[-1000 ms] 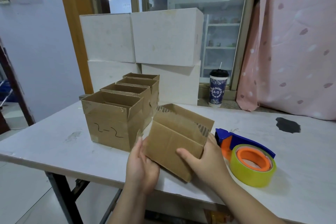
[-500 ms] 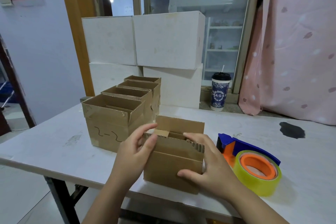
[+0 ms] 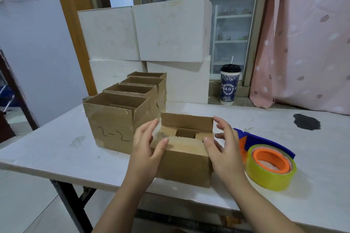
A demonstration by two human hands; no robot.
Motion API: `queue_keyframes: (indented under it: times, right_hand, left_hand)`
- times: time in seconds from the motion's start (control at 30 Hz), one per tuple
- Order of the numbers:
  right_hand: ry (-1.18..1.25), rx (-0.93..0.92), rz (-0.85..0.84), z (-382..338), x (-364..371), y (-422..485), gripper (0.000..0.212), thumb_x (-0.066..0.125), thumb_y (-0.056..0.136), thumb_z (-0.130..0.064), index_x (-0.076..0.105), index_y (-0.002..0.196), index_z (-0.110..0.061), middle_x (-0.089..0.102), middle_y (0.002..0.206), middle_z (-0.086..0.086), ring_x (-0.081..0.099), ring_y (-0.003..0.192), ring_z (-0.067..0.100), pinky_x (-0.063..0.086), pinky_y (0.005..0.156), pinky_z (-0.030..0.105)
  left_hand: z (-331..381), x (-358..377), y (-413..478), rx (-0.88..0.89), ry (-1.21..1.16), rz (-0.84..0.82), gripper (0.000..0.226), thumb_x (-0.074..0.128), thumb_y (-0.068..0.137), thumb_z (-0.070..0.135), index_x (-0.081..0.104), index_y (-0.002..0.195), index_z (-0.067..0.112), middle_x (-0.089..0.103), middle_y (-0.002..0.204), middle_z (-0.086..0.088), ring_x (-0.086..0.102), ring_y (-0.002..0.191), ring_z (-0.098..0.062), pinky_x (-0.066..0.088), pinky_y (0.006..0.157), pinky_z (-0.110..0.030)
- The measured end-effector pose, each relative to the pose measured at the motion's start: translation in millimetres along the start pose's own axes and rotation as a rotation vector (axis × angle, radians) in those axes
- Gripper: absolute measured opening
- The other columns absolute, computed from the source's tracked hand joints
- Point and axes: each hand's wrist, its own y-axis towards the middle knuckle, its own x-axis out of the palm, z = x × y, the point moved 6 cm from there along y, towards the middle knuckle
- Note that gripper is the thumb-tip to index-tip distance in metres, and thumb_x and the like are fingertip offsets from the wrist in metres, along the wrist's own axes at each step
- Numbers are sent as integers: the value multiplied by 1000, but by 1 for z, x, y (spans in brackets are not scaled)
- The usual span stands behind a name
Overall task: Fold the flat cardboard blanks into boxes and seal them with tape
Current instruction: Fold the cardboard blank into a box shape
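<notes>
White table (image 3: 56, 149), centre of frame: one cardboard box (image 3: 185, 164), top flaps partly turned in, just right of a row of open boxes (image 3: 113, 119). Left hand (image 3: 145, 149) and right hand (image 3: 225, 153) flank it, fingers spread and straight, thumbs on the near flap. Tape dispenser (image 3: 269, 162), lower right.

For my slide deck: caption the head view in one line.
Left hand and right hand press a cardboard box's near flap down beside a tape dispenser on the white table.

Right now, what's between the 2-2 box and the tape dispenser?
The half-folded box, with the left hand at its left side and the right hand at its right, fills that stretch, seen in the head view.
</notes>
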Motion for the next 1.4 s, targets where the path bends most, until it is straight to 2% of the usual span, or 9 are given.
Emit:
queue_keyframes:
  times: [0.13, 0.23, 0.37, 0.5, 0.7, 0.87, 1.0, 1.17, 1.4]
  right_hand:
    - [-5, 28, -62, 3, 3, 1, 57, 56, 93, -12, 33, 123, -56, 52, 120, -12, 44, 117, 8, 39, 101, 25]
    - [-161, -62, -50, -7, 4, 5, 38, 60, 90, -9, 52, 109, -41, 56, 103, -12, 50, 108, 14, 42, 97, 34]
    - [-217, -45, -221, -11, -4, 20, 12, 62, 90, -27, 63, 81, -34, 63, 95, -12, 57, 97, 9, 44, 87, 21]
    - [-401, 76, -219, -2, -64, 66, 13, 61, 91, -27, 64, 102, -33, 64, 103, -13, 58, 88, 6, 43, 74, 16]
    - [-1175, 319, -728, 41, -115, 74, 61, 68, 81, -37, 42, 136, -40, 57, 126, -5, 56, 97, 14, 49, 73, 21]
    - [-1270, 300, -685, 54, -118, 67, 43, 65, 83, -34, 54, 123, -24, 61, 123, 0, 54, 98, 19, 41, 75, 25]
    - [-1135, 393, -618, 61, -127, 64, 21, 67, 80, -34, 65, 98, -23, 67, 97, 1, 58, 82, 16, 44, 62, 24]
    - [-609, 656, -432, 76, -142, 56, 5, 69, 79, -14, 67, 82, -11, 65, 67, 4, 59, 57, 17, 45, 50, 21]
    - [304, 979, -222, 83, -128, 36, 10, 61, 84, -9, 64, 91, -2, 68, 81, 19, 68, 69, 30, 58, 66, 41]
  left_hand:
    - [30, -3, -1, 269, 403, 47, 48, 61, 89, 12, 50, 132, 31, 43, 142, 2, 36, 134, -22, 31, 106, -38]
    - [50, 21, -3, 510, 689, -27, 45, 64, 86, 8, 57, 130, 14, 48, 140, -12, 44, 130, -34, 32, 104, -51]
    - [47, 50, -11, 319, 663, -166, 59, 20, 94, 47, 55, 132, 18, 54, 136, 2, 51, 126, -16, 28, 109, -34]
    - [36, 55, -11, 259, 716, -186, 74, -1, 86, 60, 45, 138, 34, 41, 144, 17, 34, 135, -2, 11, 111, -23]
    - [37, 54, -11, 254, 690, -136, 75, 0, 85, 62, 48, 136, 33, 44, 141, 17, 37, 133, -3, 12, 110, -22]
    - [38, 55, -11, 258, 699, -130, 71, 7, 88, 60, 55, 131, 30, 51, 136, 13, 45, 129, -7, 21, 110, -28]
    - [41, 54, -13, 265, 709, -118, 69, 10, 90, 58, 59, 128, 27, 55, 133, 11, 49, 126, -9, 23, 109, -29]
    - [45, 53, -13, 281, 722, -85, 60, 21, 92, 52, 67, 119, 23, 64, 123, 7, 58, 115, -13, 26, 103, -30]
    - [46, 54, -13, 287, 719, -71, 58, 24, 93, 50, 69, 116, 21, 66, 119, 6, 60, 112, -14, 31, 103, -33]
